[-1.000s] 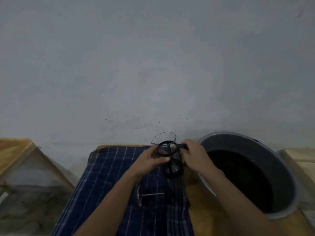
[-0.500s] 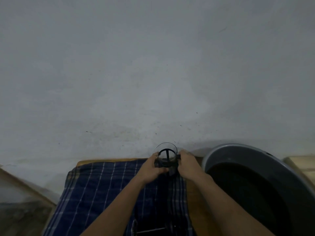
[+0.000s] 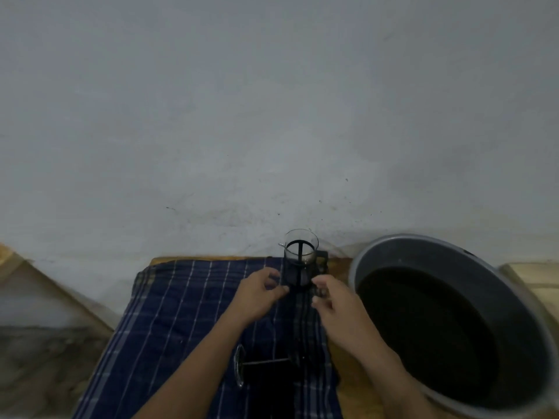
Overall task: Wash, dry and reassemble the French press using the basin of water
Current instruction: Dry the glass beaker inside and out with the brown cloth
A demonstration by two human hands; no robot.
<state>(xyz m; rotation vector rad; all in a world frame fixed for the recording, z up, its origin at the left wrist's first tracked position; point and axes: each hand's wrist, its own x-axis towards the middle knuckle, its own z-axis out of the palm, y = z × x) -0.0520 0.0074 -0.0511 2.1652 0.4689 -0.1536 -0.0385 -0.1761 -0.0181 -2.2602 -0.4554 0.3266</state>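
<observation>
The French press carafe (image 3: 300, 260), clear glass in a black frame with its handle to the right, stands upright at the far edge of a blue checked cloth (image 3: 169, 313). My left hand (image 3: 257, 293) hovers just left of its base with fingers apart. My right hand (image 3: 335, 303) is just right of the base, fingers loosely curled, holding nothing. The plunger with its round filter disc and lid (image 3: 260, 365) lies on its side on the cloth, nearer to me, between my forearms.
A big grey basin (image 3: 514, 285) holding dark water sits on the wooden table (image 3: 341, 385) to the right of the cloth. A grey wall stands right behind the carafe. Wooden surfaces lie at far left (image 3: 6, 252) and far right (image 3: 532, 279).
Both hands gripped the carafe before and set it down upright on the cloth; now they have let go and drawn back a little toward me.
</observation>
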